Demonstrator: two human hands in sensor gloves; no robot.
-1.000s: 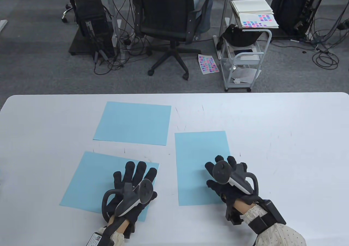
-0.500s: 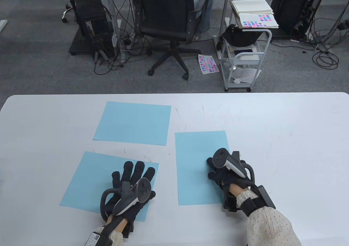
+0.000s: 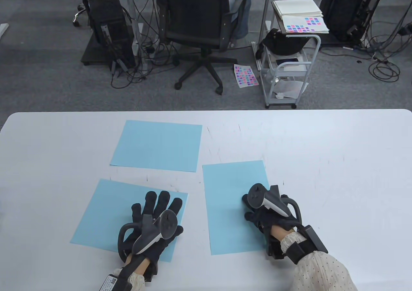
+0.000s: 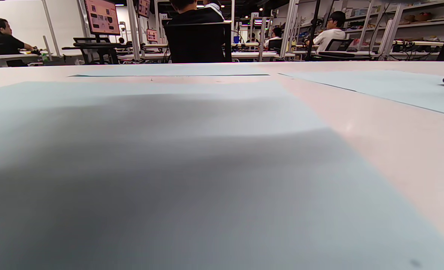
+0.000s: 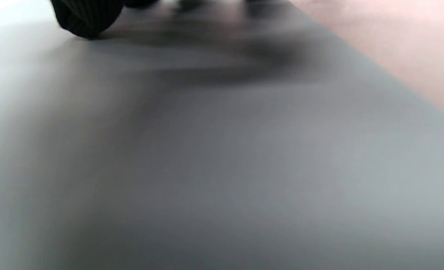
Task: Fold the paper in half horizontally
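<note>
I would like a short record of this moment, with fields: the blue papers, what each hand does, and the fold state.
papers: three light blue sheets on the white table
far sheet, flat, no hand on it
left sheet, flat, under the left hand
right sheet, flat, slightly turned against the table edge
left hand: rests flat on the left sheet, fingers spread
right hand: rests on the right side of the right sheet; its finger positions are hidden by the tracker
fold state: no sheet shows a fold yet

Table view looks down from above — both wrist views skim the blue sheets (image 3: 235, 207) closely.
</note>
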